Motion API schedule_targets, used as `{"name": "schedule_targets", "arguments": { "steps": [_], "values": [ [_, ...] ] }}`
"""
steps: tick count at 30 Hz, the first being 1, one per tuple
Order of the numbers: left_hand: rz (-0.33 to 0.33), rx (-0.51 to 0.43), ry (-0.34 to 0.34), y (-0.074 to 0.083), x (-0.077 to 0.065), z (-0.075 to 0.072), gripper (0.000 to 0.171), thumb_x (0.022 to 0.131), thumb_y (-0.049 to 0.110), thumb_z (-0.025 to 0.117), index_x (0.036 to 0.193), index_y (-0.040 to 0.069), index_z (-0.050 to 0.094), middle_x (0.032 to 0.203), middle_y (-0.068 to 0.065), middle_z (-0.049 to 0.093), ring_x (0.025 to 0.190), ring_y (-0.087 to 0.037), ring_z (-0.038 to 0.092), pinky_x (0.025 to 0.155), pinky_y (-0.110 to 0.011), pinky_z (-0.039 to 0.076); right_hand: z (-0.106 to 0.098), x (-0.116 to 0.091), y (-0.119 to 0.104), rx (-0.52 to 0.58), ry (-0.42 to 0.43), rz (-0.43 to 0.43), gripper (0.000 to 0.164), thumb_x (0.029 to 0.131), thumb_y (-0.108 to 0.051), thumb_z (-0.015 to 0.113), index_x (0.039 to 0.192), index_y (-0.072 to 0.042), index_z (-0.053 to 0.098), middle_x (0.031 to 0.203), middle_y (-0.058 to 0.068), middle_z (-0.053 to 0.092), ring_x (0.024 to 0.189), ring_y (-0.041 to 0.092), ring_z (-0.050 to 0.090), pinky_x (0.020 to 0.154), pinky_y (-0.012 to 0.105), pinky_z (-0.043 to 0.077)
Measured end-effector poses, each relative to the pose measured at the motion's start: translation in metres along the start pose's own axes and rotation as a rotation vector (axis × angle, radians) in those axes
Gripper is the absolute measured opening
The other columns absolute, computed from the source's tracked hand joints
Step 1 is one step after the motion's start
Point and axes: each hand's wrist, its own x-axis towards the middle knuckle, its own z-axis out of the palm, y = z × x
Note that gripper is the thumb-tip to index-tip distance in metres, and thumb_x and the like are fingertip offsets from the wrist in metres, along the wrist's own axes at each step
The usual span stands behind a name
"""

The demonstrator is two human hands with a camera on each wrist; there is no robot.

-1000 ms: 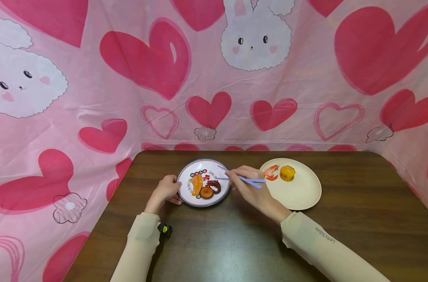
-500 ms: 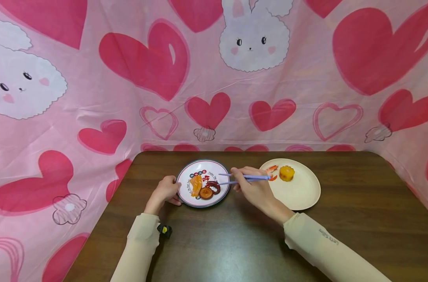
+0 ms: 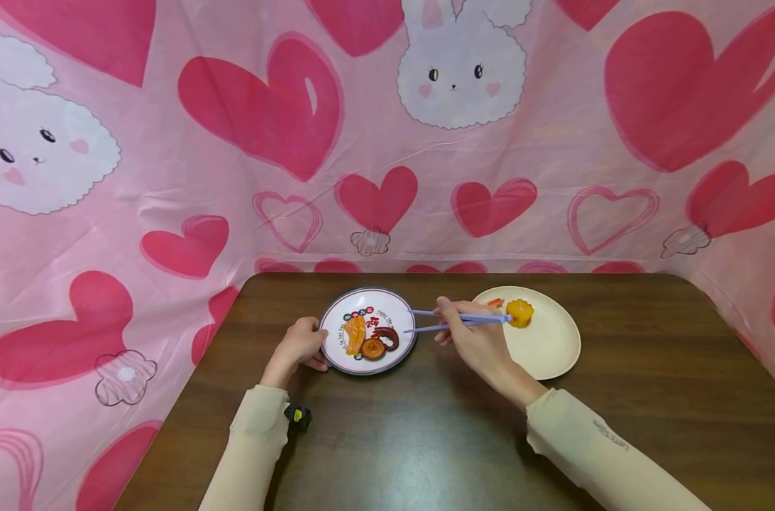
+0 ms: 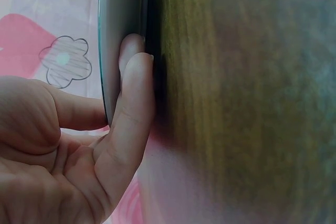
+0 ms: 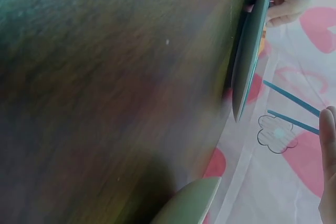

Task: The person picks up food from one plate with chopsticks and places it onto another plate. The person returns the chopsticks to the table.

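Note:
My left hand (image 3: pixel 300 344) grips the left rim of a small white plate (image 3: pixel 355 297), its thumb at the edge and fingers underneath in the left wrist view. On that plate lie an orange striped salmon slice (image 3: pixel 355 336), a round brown slice (image 3: pixel 372 348) and a dark red curled tentacle-like piece (image 3: pixel 397 338). Purple chopsticks (image 3: pixel 483 319), joined at the back end, are held in my right hand (image 3: pixel 480 348). Their tips are apart with nothing between them, over the plate's right rim. In the right wrist view the chopsticks (image 5: pixel 294 98) show above the plate's level.
To the right, a cream oval plate (image 3: pixel 550 344) bears a yellow flower-shaped piece (image 3: pixel 519 314) and a shrimp (image 3: pixel 497 302), partly hidden behind my right hand. A small black piece with a yellow middle (image 3: pixel 298 417) is beside my left cuff. Pink printed cloth (image 3: pixel 375 142) hangs behind the brown table (image 3: pixel 387 440).
My right hand has moved to the right with the chopsticks, whose tips have gone from over the tentacle-like piece to the plate's right rim. My left hand and the food have stayed put.

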Motion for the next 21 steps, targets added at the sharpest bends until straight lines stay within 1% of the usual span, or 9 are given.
{"name": "schedule_targets", "arguments": {
  "steps": [2,6,9,12,17,20,21],
  "values": [
    [-0.003,0.001,0.0,0.0,0.0,0.0,0.023,0.11,0.012,0.053,0.124,-0.006,0.052,0.088,-0.022,0.06,0.058,-0.025,0.068,0.057,-0.035,0.064,-0.002,-0.001,-0.001,0.009,-0.001,-0.005,0.024,0.106,-0.01,0.064,0.099,0.009,0.077,0.074,0.018,0.072,0.057,0.032,0.072,0.057,0.034,0.064],
    [-0.007,-0.001,-0.002,0.0,0.0,0.0,0.023,0.11,0.012,0.053,0.124,-0.006,0.052,0.089,-0.022,0.06,0.059,-0.025,0.068,0.058,-0.035,0.064,-0.006,-0.004,-0.001,0.019,0.004,-0.033,0.026,0.107,-0.013,0.063,0.098,0.006,0.078,0.074,0.015,0.072,0.056,0.023,0.071,0.057,0.031,0.063],
    [-0.01,-0.003,-0.001,0.0,0.0,0.0,0.023,0.11,0.013,0.054,0.124,-0.005,0.052,0.089,-0.022,0.059,0.059,-0.025,0.068,0.058,-0.035,0.064,-0.01,-0.005,-0.001,0.038,0.012,-0.051,0.029,0.109,-0.015,0.06,0.096,0.005,0.077,0.072,0.012,0.07,0.054,0.023,0.07,0.055,0.031,0.063],
    [-0.006,-0.002,-0.002,0.0,-0.001,0.0,0.023,0.11,0.013,0.054,0.124,-0.006,0.051,0.089,-0.022,0.059,0.059,-0.025,0.068,0.058,-0.035,0.064,-0.014,-0.006,-0.001,0.08,0.021,-0.039,0.033,0.111,-0.016,0.057,0.095,0.008,0.074,0.07,0.012,0.067,0.052,0.025,0.068,0.052,0.032,0.062],
    [-0.004,0.005,-0.003,0.0,-0.002,0.0,0.025,0.111,0.013,0.053,0.126,-0.006,0.051,0.089,-0.022,0.059,0.059,-0.025,0.068,0.058,-0.035,0.064,-0.021,-0.006,0.0,0.133,0.032,0.017,0.043,0.113,-0.022,0.051,0.096,0.012,0.07,0.072,0.022,0.064,0.051,0.024,0.067,0.048,0.032,0.061],
    [-0.004,0.007,-0.004,0.0,0.0,0.0,0.024,0.111,0.012,0.052,0.126,-0.006,0.051,0.089,-0.022,0.059,0.059,-0.025,0.068,0.058,-0.036,0.064,-0.024,-0.007,0.001,0.168,0.038,0.045,0.044,0.113,-0.022,0.05,0.097,0.015,0.068,0.077,0.03,0.061,0.052,0.022,0.067,0.048,0.033,0.061],
    [-0.004,0.005,-0.003,0.0,0.0,0.0,0.024,0.111,0.012,0.053,0.126,-0.006,0.051,0.089,-0.022,0.059,0.059,-0.025,0.068,0.058,-0.036,0.064,-0.025,-0.007,0.002,0.185,0.041,0.051,0.044,0.113,-0.022,0.051,0.097,0.015,0.068,0.077,0.03,0.061,0.052,0.022,0.066,0.048,0.033,0.061]
  ]
}}
